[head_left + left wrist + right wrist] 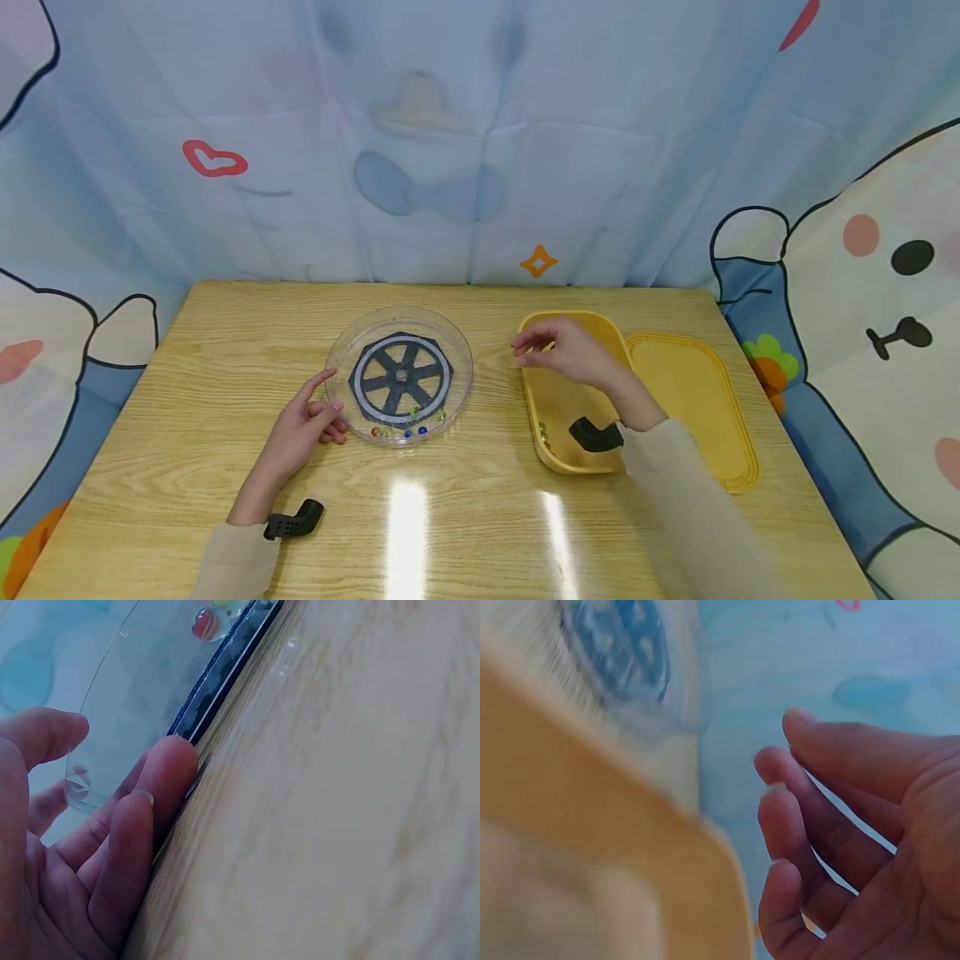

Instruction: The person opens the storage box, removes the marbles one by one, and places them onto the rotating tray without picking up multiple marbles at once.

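A clear round dish (459,333) with a dark six-spoked wheel pattern (402,376) lies on the table's left half. Several glass marbles (422,430), blue, yellow-green and red, sit along its near side. My left hand (300,429) grips its left edge, thumb at the rim and fingertips down by the base; a red marble (205,625) shows beyond them. Over the yellow bin (576,468) hovers my right hand (564,350), fingers loosely bent, nothing showing between them. In the right wrist view the fingers (780,817) are beside the bin's blurred rim.
Yellow-green marbles (543,433) lie at the bin's left wall. A flat yellow lid (690,400) lies on the table right of the bin, partly behind my right sleeve (690,483). A printed curtain (450,233) hangs just behind the table's far edge.
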`<action>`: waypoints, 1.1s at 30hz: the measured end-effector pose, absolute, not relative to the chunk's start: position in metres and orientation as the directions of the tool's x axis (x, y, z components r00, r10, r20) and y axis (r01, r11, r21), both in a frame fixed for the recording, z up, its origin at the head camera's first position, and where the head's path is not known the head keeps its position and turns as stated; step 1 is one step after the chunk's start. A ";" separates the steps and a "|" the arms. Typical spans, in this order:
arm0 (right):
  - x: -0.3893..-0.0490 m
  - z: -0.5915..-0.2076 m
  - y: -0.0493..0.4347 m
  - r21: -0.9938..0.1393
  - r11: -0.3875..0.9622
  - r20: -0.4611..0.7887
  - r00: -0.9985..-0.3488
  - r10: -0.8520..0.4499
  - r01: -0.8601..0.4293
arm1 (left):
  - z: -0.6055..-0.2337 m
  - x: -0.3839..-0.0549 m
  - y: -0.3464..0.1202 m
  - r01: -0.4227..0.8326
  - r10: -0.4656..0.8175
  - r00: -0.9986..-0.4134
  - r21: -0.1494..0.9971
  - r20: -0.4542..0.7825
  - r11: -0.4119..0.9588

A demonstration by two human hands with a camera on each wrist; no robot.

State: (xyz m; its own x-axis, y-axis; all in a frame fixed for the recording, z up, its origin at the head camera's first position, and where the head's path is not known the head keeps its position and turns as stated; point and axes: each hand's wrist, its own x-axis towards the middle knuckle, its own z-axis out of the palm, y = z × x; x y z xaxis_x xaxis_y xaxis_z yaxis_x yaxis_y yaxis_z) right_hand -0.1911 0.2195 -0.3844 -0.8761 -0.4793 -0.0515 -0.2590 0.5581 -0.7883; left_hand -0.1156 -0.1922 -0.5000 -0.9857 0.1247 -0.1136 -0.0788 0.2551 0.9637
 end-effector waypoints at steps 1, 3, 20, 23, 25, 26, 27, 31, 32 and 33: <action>-0.192 -0.386 0.225 -0.792 0.558 -0.065 -0.875 -0.481 -0.248 | -0.500 -0.116 -0.192 -0.075 0.126 -0.986 0.964 -0.111 0.256; -0.194 -0.390 0.234 -0.800 0.560 -0.102 -0.871 -0.481 -0.215 | -0.499 -0.116 -0.192 -0.070 0.127 -0.986 0.964 -0.105 0.256; -0.201 -0.434 0.264 -0.790 0.607 -0.423 -0.640 -0.641 -0.086 | -0.498 -0.119 -0.192 -0.060 0.134 -0.986 0.963 -0.098 0.264; -0.200 -0.437 0.262 -0.780 0.622 -0.449 -0.625 -0.638 -0.074 | -0.499 -0.119 -0.193 -0.058 0.137 -0.986 0.964 -0.097 0.261; -0.200 -0.439 0.262 -0.772 0.633 -0.464 -0.625 -0.627 -0.062 | -0.500 -0.118 -0.193 -0.062 0.136 -0.986 0.964 -0.099 0.257; -0.200 -0.440 0.262 -0.768 0.637 -0.470 -0.625 -0.623 -0.057 | -0.500 -0.118 -0.193 -0.062 0.137 -0.986 0.965 -0.099 0.256; -0.200 -0.441 0.262 -0.764 0.642 -0.475 -0.625 -0.620 -0.056 | -0.501 -0.118 -0.193 -0.062 0.138 -0.985 0.965 -0.100 0.254; -0.200 -0.443 0.262 -0.749 0.660 -0.488 -0.627 -0.607 -0.057 | -0.501 -0.117 -0.193 -0.074 0.134 -0.985 0.965 -0.110 0.253; -0.200 -0.443 0.262 -0.742 0.667 -0.489 -0.629 -0.604 -0.064 | -0.501 -0.117 -0.192 -0.077 0.133 -0.985 0.965 -0.113 0.252; -0.200 -0.442 0.261 -0.734 0.676 -0.491 -0.631 -0.601 -0.073 | -0.499 -0.117 -0.192 -0.082 0.132 -0.984 0.965 -0.117 0.250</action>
